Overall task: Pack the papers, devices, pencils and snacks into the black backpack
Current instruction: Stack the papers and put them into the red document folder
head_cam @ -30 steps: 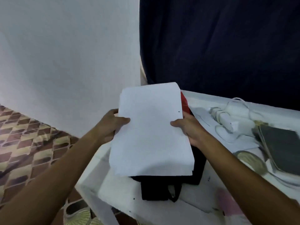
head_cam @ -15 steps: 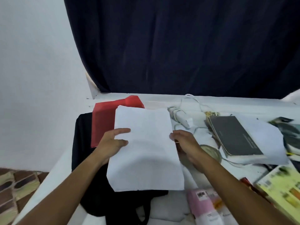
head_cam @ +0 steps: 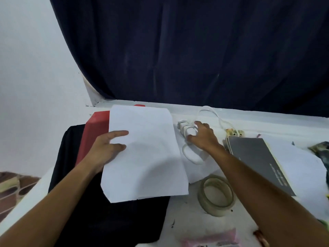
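Dark curtain point(head_cam: 195, 50) fills the back, from ten to two o'clock, above a white table point(head_cam: 187, 216). At seven o'clock lies the backpack point(head_cam: 114, 220) (black, flat), a red folder point(head_cam: 94, 125) on it. Papers point(head_cam: 147, 157) hover over both, long axis running six to twelve o'clock, pinched at their left edge by the left hand point(head_cam: 106, 148). At one o'clock, the right hand point(head_cam: 203, 138) curls round a white charger point(head_cam: 187, 129). Nearby: book point(head_cam: 256, 161), tape roll point(head_cam: 216, 196).

A roll of tape point(head_cam: 216, 195) lay flat on the white bench point(head_cam: 187, 216), near a dark grey book point(head_cam: 256, 161), while a dark blue curtain point(head_cam: 187, 50) hung behind beside a white wall point(head_cam: 32, 68).
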Demonstrator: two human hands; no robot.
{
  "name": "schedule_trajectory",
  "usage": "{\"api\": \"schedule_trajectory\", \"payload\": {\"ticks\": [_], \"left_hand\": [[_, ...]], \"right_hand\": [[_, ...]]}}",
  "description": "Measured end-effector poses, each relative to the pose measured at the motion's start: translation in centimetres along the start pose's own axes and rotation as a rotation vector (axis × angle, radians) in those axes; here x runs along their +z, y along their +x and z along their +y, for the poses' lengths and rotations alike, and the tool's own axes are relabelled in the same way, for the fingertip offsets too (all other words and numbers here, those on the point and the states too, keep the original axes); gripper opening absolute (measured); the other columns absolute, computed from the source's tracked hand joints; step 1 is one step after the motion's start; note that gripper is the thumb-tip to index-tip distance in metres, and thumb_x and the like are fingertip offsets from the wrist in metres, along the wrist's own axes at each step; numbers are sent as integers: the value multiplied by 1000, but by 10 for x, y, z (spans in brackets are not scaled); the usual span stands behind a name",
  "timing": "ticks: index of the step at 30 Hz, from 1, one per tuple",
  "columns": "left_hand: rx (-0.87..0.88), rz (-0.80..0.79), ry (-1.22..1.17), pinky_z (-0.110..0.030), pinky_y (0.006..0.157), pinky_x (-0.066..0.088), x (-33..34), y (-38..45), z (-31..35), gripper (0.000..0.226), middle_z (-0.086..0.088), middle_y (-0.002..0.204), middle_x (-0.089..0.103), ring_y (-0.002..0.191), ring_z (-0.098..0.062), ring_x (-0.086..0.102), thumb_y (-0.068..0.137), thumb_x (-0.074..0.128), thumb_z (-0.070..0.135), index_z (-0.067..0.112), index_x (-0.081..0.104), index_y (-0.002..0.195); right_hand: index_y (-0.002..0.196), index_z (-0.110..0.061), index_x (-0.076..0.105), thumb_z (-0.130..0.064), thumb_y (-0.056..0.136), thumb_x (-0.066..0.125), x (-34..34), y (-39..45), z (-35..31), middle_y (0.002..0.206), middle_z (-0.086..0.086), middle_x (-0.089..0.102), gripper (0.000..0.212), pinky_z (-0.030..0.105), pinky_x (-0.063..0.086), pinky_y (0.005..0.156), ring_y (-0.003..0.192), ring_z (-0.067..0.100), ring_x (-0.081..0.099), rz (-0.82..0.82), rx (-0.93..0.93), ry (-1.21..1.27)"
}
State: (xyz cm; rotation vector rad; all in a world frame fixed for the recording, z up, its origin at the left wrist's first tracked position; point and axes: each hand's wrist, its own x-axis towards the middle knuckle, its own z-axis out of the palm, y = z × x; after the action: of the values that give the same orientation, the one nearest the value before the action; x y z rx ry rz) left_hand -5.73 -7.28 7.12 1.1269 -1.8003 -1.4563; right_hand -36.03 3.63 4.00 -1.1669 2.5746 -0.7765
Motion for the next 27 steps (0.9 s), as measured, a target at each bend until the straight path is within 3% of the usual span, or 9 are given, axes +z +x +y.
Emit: {"api": "schedule_trajectory", "payload": {"ticks": [3, 6, 10, 13, 15, 17, 22, 27], "left_hand": [[-12, -24, -15, -39, 78, 39, 2, 11, -2, 43, -11, 98, 56, 88, -27, 48, 81, 68, -5, 32, 75, 103], [-3, -42, -21, -41, 78, 38, 4, 23, 0, 45, -11, 98, 54, 86, -29, 47, 81, 68, -4, 34, 74, 103], [12, -52, -20, -21, 63, 54, 15, 40, 8, 43, -4, 95, 70, 76, -22, 65, 84, 64, -10, 24, 72, 108], [38, -74, -16, -14, 59, 53, 19, 54, 15, 43, 5, 97, 71, 74, -11, 69, 84, 64, -10, 24, 71, 108], [35, -102, -25, -18, 64, 55, 21, 65, 18, 43, 0, 100, 71, 79, -16, 67, 84, 64, -9, 25, 71, 108], [19, -128, -53, -31, 75, 54, 24, 75, 20, 43, -9, 102, 71, 84, -25, 64, 83, 65, -8, 26, 71, 108], [23, -187, -73, -45, 92, 52, 43, 87, 23, 44, -11, 108, 72, 90, -29, 66, 83, 64, -9, 28, 72, 107], [24, -235, -35, -40, 97, 51, 58, 96, 20, 45, -5, 111, 70, 98, -26, 68, 82, 67, -6, 30, 71, 108]], "right_hand": [[145, -24, 26, -47, 73, 69, 5, 27, -3, 135, 12, 46, 87, 41, 43, 96, 122, 35, 47, -140, 37, -99], [143, -19, 28, -38, 75, 70, 15, 41, 0, 133, 11, 52, 82, 39, 44, 91, 118, 34, 52, -192, 39, -164], [131, -17, 42, -21, 78, 64, 13, 46, 8, 122, 13, 57, 57, 36, 46, 84, 108, 35, 57, -70, 39, -96], [130, -19, 44, -22, 78, 65, -14, 46, 12, 120, 11, 59, 56, 37, 49, 84, 104, 35, 58, 58, 7, 25], [122, -21, 50, -22, 75, 67, -43, 43, 20, 113, 9, 61, 50, 39, 50, 82, 98, 33, 59, 148, -8, 99], [112, -22, 52, -23, 73, 68, -70, 38, 32, 105, 7, 61, 42, 39, 51, 78, 92, 31, 59, 211, 14, 121], [117, -13, 52, -24, 75, 70, -100, 12, 88, 103, 9, 60, 47, 32, 43, 72, 85, 28, 54, 325, 207, 122], [115, -4, 54, -32, 81, 68, -82, -13, 141, 110, 17, 65, 47, 31, 43, 77, 97, 34, 60, 287, 354, 121]]}}
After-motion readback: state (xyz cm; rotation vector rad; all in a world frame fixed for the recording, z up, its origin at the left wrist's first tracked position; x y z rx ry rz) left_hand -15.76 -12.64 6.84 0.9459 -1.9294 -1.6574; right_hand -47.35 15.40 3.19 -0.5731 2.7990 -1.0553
